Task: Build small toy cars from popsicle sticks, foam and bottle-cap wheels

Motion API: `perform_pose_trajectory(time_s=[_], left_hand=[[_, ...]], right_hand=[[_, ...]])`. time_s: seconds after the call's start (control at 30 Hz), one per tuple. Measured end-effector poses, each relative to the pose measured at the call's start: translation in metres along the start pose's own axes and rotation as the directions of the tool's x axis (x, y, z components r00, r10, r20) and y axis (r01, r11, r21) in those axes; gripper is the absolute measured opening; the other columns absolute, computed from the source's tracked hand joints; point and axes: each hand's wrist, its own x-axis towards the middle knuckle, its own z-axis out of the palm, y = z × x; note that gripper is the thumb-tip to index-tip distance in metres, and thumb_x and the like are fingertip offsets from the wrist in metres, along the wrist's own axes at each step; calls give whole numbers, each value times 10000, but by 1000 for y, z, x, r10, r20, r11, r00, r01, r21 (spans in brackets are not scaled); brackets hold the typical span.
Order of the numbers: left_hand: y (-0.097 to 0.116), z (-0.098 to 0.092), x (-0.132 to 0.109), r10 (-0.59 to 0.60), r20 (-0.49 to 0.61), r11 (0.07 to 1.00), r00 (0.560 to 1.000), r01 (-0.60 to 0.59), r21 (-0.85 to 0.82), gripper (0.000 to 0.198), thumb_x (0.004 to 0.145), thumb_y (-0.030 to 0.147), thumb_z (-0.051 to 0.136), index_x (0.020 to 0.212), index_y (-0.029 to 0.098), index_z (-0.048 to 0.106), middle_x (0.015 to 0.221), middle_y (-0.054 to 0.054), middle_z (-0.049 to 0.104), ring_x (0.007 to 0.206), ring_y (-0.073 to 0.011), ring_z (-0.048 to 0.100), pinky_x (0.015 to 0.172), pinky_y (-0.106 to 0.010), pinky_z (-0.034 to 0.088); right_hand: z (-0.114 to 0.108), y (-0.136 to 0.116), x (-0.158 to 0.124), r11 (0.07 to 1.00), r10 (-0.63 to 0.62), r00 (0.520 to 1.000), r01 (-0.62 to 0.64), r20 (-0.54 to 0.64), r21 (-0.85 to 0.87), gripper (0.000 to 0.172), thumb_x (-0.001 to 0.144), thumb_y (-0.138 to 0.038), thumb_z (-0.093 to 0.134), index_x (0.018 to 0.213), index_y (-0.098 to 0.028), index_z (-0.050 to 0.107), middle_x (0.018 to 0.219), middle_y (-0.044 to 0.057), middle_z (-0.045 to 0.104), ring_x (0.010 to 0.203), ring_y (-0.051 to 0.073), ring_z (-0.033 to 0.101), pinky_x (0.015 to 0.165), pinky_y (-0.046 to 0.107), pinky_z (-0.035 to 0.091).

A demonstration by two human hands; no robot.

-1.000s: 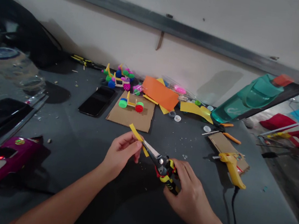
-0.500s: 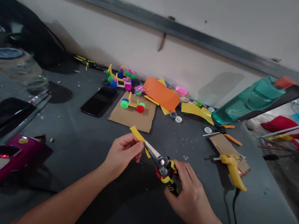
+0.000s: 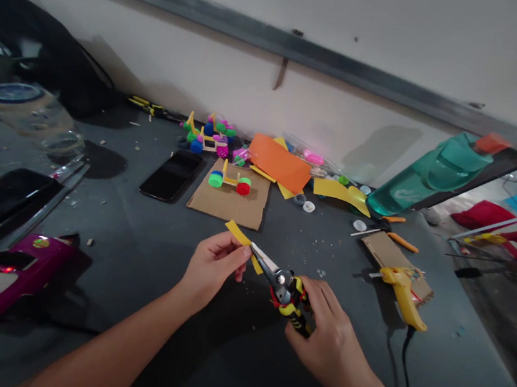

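Observation:
My left hand point(image 3: 215, 265) pinches a narrow yellow paper strip point(image 3: 237, 233) between thumb and fingers. In my right hand point(image 3: 328, 324) is a pair of snips point(image 3: 283, 278) with black, yellow and red handles. Their blades point up and left and lie across the strip close to my left thumb; whether they have cut into it I cannot tell. Just beyond, a piece of cardboard point(image 3: 219, 206) carries a small toy vehicle point(image 3: 230, 181) with green, blue and red wheels and a yellow frame.
A black phone point(image 3: 172, 175) lies left of the cardboard. Orange paper point(image 3: 280, 162), yellow paper point(image 3: 334, 189) and small toy parts line the wall. A yellow glue gun point(image 3: 403, 293) with its cord and a green bottle point(image 3: 425, 173) stand right. A clear jar point(image 3: 32, 115) and purple device point(image 3: 17, 277) are left.
Almost nothing differs. The strip and the snips' tips sit very slightly lower and further right in the view, with both hands keeping their grip.

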Motion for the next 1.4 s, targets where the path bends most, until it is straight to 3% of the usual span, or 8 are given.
perform_pose_trajectory(time_s=[1.0,1.23,1.4], left_hand=[[7,3,-2,-50,85,999,995,48,24,157,746,289,627,701,140,601,541,17,533,453,-76,476,436,-208,421],[9,-3,3,59,-65,997,996,-55,51,141,750,267,627,684,154,575,532,27,528,479,-78,488,458,-198,443],[7,0,3,43,-60,999,997,-42,17,154,735,261,644,660,160,556,541,34,525,457,-66,470,432,-191,432]], right_hand=[[2,2,0,1000,-11,1000,11,-8,-21,506,666,-112,489,1170,-135,448,1027,121,565,974,247,558,839,417,508],[2,2,-1,999,-9,1000,9,-6,-33,511,666,-123,496,1174,-141,443,1042,128,562,982,257,555,841,425,507],[2,3,-1,999,-4,1000,4,2,-35,521,668,-122,500,1184,-137,431,1059,134,550,1007,265,541,861,442,494]])
